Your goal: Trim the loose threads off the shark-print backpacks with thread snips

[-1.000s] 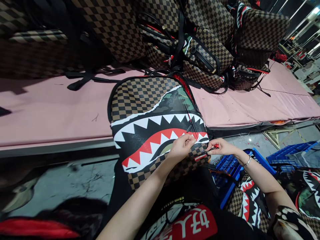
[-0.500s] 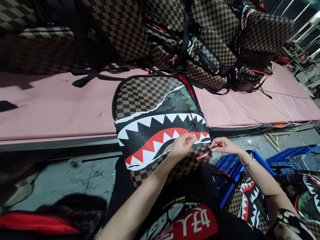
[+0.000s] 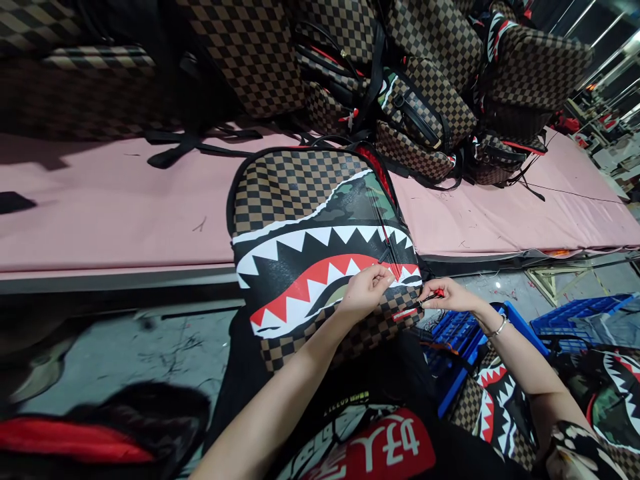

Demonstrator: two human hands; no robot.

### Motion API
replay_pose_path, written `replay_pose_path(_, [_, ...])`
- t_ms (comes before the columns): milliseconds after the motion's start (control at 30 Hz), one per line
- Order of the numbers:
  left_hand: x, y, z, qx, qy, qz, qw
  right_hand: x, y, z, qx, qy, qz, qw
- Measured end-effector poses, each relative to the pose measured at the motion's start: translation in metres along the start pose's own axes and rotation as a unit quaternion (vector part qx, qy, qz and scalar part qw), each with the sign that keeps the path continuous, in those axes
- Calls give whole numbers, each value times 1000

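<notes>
A checkered brown-and-black backpack [image 3: 285, 193] with a shark-mouth print leans against the pink table edge, over my lap. My left hand [image 3: 367, 290] lies on its front, thumb and fingers pinched together; whatever is between them is too small to make out. Thin dark threads or cords [image 3: 390, 247] run down the front beside those fingers. At the bag's lower right corner, my right hand [image 3: 447, 295] pinches a small black and red piece [image 3: 438, 293], its dark end touching the bag near a red label [image 3: 405, 313]. I cannot tell if it is a zipper pull or a tool.
Several similar backpacks [image 3: 430, 100] are piled along the back of the pink table [image 3: 125, 220]. Blue crates [image 3: 580, 317] stand on the floor at right, near more shark-print bags [image 3: 500, 400]. An open red-lined bag [image 3: 75, 437] lies at lower left.
The view has shifted slightly. My right hand's red and black piece sits a little lower and tilts differently at the bag's corner; my left hand holds almost the same spot.
</notes>
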State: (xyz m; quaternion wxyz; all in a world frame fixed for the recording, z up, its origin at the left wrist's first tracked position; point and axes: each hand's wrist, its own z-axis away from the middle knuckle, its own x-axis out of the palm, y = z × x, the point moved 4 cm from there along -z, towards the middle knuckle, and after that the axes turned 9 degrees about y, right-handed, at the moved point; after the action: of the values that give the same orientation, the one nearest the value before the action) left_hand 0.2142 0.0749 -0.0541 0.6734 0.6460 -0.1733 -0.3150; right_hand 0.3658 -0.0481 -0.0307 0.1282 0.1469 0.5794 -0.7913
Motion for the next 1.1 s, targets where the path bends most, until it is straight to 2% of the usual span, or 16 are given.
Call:
replay_pose_path(300, [2, 3, 0, -3, -5, -6, 1000, 8, -5, 0, 15, 6, -48, 999])
replay_pose_path(533, [1, 1, 1, 3, -4, 0, 1000, 17, -9, -3, 10, 9, -8, 1000])
replay_pose_path(700, [-1, 2, 1, 2, -2, -13, 1000, 6, -9, 0, -2, 29, 12, 1000])
replay_pose_path(867, [1, -1, 0, 8, -3, -6, 1000, -3, -5, 5, 10, 18, 15, 1000])
replay_pose_path(1100, [2, -6, -1, 13, 2, -1, 1000, 10, -6, -1, 12, 4, -5, 1000])
